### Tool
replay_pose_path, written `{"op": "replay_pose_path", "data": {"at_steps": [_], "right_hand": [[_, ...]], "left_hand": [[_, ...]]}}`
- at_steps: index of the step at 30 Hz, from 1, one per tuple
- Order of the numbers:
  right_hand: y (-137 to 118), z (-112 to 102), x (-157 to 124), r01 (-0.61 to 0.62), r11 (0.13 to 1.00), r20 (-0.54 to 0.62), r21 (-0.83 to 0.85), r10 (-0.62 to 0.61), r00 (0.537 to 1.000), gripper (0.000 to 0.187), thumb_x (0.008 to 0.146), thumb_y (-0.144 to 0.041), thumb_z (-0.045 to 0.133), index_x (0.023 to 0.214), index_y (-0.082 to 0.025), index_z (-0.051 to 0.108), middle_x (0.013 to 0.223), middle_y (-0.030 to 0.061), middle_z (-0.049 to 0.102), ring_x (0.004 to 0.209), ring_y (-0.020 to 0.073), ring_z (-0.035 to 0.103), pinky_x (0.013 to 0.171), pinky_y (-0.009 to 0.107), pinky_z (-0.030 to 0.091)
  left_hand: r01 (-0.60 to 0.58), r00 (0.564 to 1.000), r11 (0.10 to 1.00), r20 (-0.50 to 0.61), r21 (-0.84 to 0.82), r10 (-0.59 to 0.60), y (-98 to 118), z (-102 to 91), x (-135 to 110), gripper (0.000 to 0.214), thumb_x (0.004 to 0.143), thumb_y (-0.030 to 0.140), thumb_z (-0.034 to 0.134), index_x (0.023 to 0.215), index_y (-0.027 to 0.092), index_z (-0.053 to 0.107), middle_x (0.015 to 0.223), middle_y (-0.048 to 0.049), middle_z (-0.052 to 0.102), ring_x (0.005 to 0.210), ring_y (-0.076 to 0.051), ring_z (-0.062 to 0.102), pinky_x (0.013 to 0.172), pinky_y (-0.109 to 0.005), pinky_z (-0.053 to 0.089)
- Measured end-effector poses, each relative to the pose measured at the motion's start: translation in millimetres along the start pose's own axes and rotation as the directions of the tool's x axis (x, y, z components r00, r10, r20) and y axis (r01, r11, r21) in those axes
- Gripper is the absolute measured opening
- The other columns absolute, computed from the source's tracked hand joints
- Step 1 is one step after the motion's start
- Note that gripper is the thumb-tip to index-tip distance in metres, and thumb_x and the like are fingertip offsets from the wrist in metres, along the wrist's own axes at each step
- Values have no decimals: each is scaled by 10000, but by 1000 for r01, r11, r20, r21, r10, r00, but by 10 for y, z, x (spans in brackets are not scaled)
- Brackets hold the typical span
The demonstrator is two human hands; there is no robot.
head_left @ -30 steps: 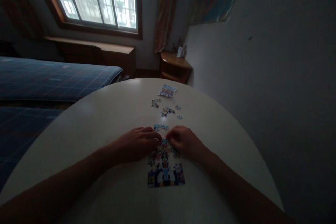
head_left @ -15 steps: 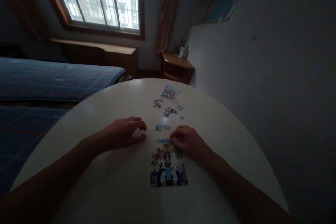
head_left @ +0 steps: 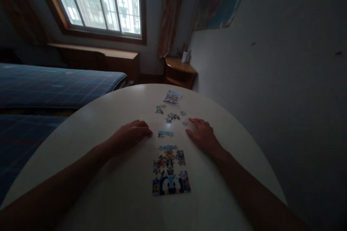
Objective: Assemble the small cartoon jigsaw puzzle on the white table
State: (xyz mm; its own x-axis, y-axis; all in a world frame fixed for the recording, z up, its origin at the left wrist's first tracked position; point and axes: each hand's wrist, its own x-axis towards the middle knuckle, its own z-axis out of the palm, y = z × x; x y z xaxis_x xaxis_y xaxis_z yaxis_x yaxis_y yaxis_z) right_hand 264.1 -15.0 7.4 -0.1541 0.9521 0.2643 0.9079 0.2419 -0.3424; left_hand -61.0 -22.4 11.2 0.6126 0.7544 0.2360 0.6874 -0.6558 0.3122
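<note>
A partly joined colourful jigsaw (head_left: pixel 170 170) lies on the round white table (head_left: pixel 114 115) in front of me. A short strip of joined pieces (head_left: pixel 165 134) lies just beyond it. My left hand (head_left: pixel 132 134) rests left of that strip, fingers curled, its fingertips pinching a small puzzle piece (head_left: pixel 149 135) against the table. My right hand (head_left: pixel 200 133) lies flat to the right of the strip with fingers stretched out, holding nothing, its fingertips close to a single loose piece (head_left: pixel 184 123).
Further loose pieces (head_left: pixel 171 117) and a small picture card (head_left: pixel 171 96) lie toward the table's far edge. Left of the table is a bed with a blue checked cover (head_left: pixel 54 83). A wooden corner shelf (head_left: pixel 179 70) stands beyond, against the grey wall on the right.
Both hands left the top of the jigsaw. The left one drew away left with a small piece. The right one then lifted off and reached forward, opening flat near the loose pieces.
</note>
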Motion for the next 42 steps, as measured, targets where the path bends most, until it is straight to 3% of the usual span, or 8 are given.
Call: {"op": "replay_pose_path", "data": {"at_steps": [3, 8, 12, 15, 23, 29, 35, 42], "right_hand": [[-5, 27, 17, -16, 999, 7, -34, 16, 1000, 467, 893, -392, 563, 1337, -247, 580, 1344, 116, 562, 1191, 322, 490, 972, 505, 400], [-52, 0, 6, 13, 1000, 18, 29, -13, 1000, 283, 889, -384, 586, 1137, -324, 708, 1261, 73, 601, 1157, 289, 511, 961, 491, 398], [-48, -37, 4, 68, 992, 67, 106, -76, 995, 192, 852, -331, 644, 1013, -297, 742, 1216, 69, 623, 1133, 270, 539, 969, 467, 400], [-28, -51, 9, 84, 987, 139, 136, -103, 985, 171, 810, -272, 686, 970, -249, 741, 1197, 86, 634, 1119, 275, 549, 967, 461, 406], [-102, -80, -90, 120, 933, 166, 338, -185, 969, 139, 838, -237, 652, 962, -205, 705, 960, 67, 704, 890, 205, 635, 823, 365, 486], [-270, -44, -144, 161, 804, 124, 573, -279, 952, 196, 915, -237, 540, 987, -203, 719, 972, 73, 700, 870, 178, 660, 789, 328, 515], [-410, 22, -145, 21, 706, 135, 708, -164, 977, 232, 873, -256, 620, 1097, -196, 637, 934, 49, 708, 821, 160, 687, 769, 318, 554], [-456, 145, -96, 38, 733, 83, 680, -128, 988, 247, 868, -197, 622, 1115, -204, 616, 972, 46, 734, 847, 151, 706, 805, 320, 561]], "left_hand": [[-14, 997, 999, -73, 29, 16, -11, 79, 25, 252, 946, 178, 471, 1057, 242, 687, 1058, -51, 669, 947, -189, 617, 820, -316, 507], [-49, 985, 999, -166, 22, 52, 75, 134, 44, 218, 951, 234, 489, 1098, 219, 649, 1128, -65, 648, 1025, -204, 596, 883, -362, 518], [-226, 967, 974, -116, 5, 225, 242, 106, 27, 217, 945, 247, 533, 1143, 245, 619, 1186, -54, 624, 1072, -201, 578, 934, -389, 507], [-294, 955, 956, -45, -17, 293, 368, 99, 11, 258, 947, 249, 553, 1202, 263, 588, 1220, -52, 612, 1111, -205, 567, 966, -407, 496], [-229, 973, 972, -13, 54, 230, 372, 202, 10, 402, 951, 265, 531, 1347, 239, 474, 1455, -77, 476, 1316, -263, 449, 1068, -488, 428], [-235, 972, 970, 4, 61, 235, 402, 177, 22, 350, 956, 274, 514, 1304, 229, 518, 1406, -70, 526, 1285, -257, 480, 1061, -486, 436], [-208, 970, 978, -129, 9, 207, 536, 188, 59, 318, 967, 250, 491, 1281, 218, 536, 1283, -67, 625, 1180, -223, 566, 1005, -443, 485], [-171, 983, 985, -59, 14, 171, 494, 277, 54, 437, 931, 228, 525, 1366, 225, 479, 1421, -69, 533, 1325, -238, 466, 1088, -459, 423]]}}
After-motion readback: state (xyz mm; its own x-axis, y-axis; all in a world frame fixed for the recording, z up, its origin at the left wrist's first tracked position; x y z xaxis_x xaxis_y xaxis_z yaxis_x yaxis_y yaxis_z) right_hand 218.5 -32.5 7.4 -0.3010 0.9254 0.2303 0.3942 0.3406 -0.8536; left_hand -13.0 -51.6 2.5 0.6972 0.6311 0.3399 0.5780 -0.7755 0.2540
